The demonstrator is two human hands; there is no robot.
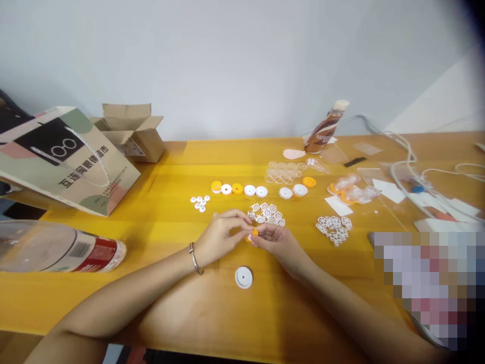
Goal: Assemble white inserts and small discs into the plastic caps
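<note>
My left hand (pixel 222 233) and my right hand (pixel 277 241) meet over the middle of the yellow table (pixel 170 303). Both pinch a small orange disc (pixel 251 234) between their fingertips. A metal bangle sits on my left wrist. A white round disc (pixel 243 277) lies flat on the table just below my hands. Right behind my fingers lies a heap of white lattice pieces (pixel 267 214).
A row of orange and white discs (pixel 238 189) lies further back, with small white buttons (pixel 200 202), clear rings (pixel 284 172) and a second lattice heap (pixel 334 227). A lying plastic bottle (pixel 56 247), paper bag (pixel 64 162), cardboard box (pixel 132 131), coffee bottle (pixel 326 127) and cables (pixel 417 172) surround them.
</note>
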